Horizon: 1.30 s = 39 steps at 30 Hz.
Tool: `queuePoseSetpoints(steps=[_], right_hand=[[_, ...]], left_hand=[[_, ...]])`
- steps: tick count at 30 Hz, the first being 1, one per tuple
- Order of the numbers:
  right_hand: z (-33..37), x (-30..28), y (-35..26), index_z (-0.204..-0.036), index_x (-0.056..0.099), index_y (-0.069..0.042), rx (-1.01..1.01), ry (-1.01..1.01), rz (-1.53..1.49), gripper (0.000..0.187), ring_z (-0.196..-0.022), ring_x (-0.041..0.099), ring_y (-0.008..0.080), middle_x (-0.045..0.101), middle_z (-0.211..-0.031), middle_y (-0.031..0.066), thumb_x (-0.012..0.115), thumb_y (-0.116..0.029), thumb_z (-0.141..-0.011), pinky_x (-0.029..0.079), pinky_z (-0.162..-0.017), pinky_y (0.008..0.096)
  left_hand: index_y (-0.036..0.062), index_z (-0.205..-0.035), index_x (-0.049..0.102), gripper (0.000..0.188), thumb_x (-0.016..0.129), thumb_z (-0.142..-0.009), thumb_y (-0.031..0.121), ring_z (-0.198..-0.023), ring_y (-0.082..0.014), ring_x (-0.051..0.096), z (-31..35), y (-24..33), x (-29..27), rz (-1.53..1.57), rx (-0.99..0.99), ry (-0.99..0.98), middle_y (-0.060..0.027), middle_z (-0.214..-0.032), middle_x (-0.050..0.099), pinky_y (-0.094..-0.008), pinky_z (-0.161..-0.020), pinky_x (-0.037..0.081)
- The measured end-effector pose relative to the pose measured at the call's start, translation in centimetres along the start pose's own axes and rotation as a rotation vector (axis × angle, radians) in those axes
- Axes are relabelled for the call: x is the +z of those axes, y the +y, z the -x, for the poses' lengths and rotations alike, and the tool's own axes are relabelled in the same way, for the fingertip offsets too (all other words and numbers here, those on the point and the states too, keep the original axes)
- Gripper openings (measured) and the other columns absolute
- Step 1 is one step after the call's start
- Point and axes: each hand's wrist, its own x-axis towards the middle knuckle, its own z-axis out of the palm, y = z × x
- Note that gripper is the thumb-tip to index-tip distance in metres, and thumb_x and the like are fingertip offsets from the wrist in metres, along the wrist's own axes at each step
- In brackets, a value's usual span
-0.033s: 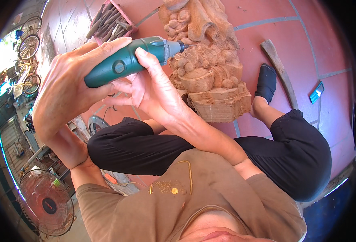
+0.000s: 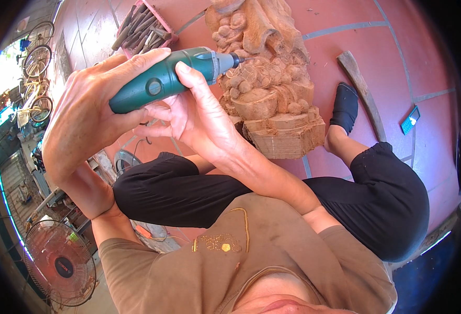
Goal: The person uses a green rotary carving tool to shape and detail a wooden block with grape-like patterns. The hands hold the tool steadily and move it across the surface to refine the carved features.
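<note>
Two bare hands share one bulky green cylindrical power tool [image 2: 162,76], grasping it from opposite sides. Fingers of the left hand [image 2: 86,102] wrap its rounded rear body, while the right hand [image 2: 204,112] braces the forward part, thumb pressed along the casing near the grey collar [image 2: 222,63], the other fingers curled beneath; neither has let go.

The tool's long axis slants from lower left, in the left palm, up to the right, ending in a small black chuck [image 2: 235,60] with a thin, dark bit. That line aims straight at a reddish-brown wooden carving [image 2: 272,83], thick with rounded knobs and folds, which lies to the right of the fingers. The bit overlaps its left part in the view; whether it touches the wood, I cannot tell. The right hand is plainly the nearer to the carving, the left sitting farther back behind the tool.

The carving's own long axis runs away from the body, across the tool's line, its squared, blocky base toward the person, on red floor tiles [image 2: 340,18] between the legs. Farther right are a foot in a black sock [image 2: 344,107], then a curved bare wooden piece [image 2: 363,94]. Beyond the tool, at upper left, stands a pink container [image 2: 174,40] of dark slender tools [image 2: 141,26].
</note>
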Motion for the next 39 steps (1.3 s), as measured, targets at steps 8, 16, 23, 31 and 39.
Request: queuePoseSetpoints(steps=[8, 16, 23, 31, 39], right_hand=[[-0.3, -0.4, -0.4, -0.141, 0.049, -0.022, -0.023, -0.009, 0.007, 0.052, -0.128, 0.058, 0.03, 0.062, -0.136, 0.0014, 0.058, -0.052, -0.1, 0.047, -0.101, 0.0661], [-0.3, -0.4, -0.5, -0.141, 0.048, -0.022, -0.035, 0.003, 0.019, 0.052, -0.128, 0.057, 0.0308, 0.061, -0.135, 0.0019, 0.058, -0.052, -0.1, 0.048, -0.101, 0.0658], [-0.3, -0.3, -0.6, -0.141, 0.049, -0.02, -0.045, 0.019, 0.028, 0.054, -0.13, 0.055, 0.0325, 0.06, -0.136, 0.0036, 0.059, -0.053, -0.099, 0.048, -0.101, 0.066], [-0.1, -0.2, -0.7, -0.14, 0.049, -0.02, -0.053, 0.021, 0.026, 0.055, -0.131, 0.055, 0.0326, 0.06, -0.136, 0.0032, 0.06, -0.053, -0.098, 0.047, -0.102, 0.0662], [0.1, 0.1, -0.6, -0.14, 0.05, -0.019, -0.055, 0.032, 0.035, 0.057, -0.131, 0.055, 0.0308, 0.06, -0.136, 0.003, 0.06, -0.055, -0.097, 0.047, -0.103, 0.0652]], left_hand=[[0.0153, -0.137, 0.062, 0.071, 0.082, -0.068, 0.022, -0.081, -0.0382, 0.068, -0.6, -0.4, 0.4, 0.004, 0.041, 0.044, -0.0167, -0.098, 0.069, -0.0414, -0.071, 0.055], [0.0121, -0.139, 0.061, 0.072, 0.083, -0.07, 0.02, -0.078, -0.0322, 0.066, -0.8, -0.6, 0.5, 0.001, 0.055, 0.032, -0.0137, -0.095, 0.067, -0.0385, -0.072, 0.053], [0.0101, -0.139, 0.061, 0.071, 0.083, -0.072, 0.019, -0.077, -0.0294, 0.067, -1.1, -0.4, 0.2, 0.01, 0.053, 0.006, -0.013, -0.094, 0.067, -0.0372, -0.072, 0.053], [0.0097, -0.139, 0.061, 0.072, 0.084, -0.072, 0.021, -0.08, -0.0299, 0.069, -1.2, -0.2, 0.3, 0.0, 0.061, 0.016, -0.0129, -0.098, 0.069, -0.0366, -0.074, 0.054], [0.0094, -0.138, 0.061, 0.071, 0.084, -0.072, 0.021, -0.082, -0.0304, 0.07, -1.2, -0.2, 0.0, -0.024, 0.062, 0.0, -0.0131, -0.1, 0.069, -0.037, -0.076, 0.055]])
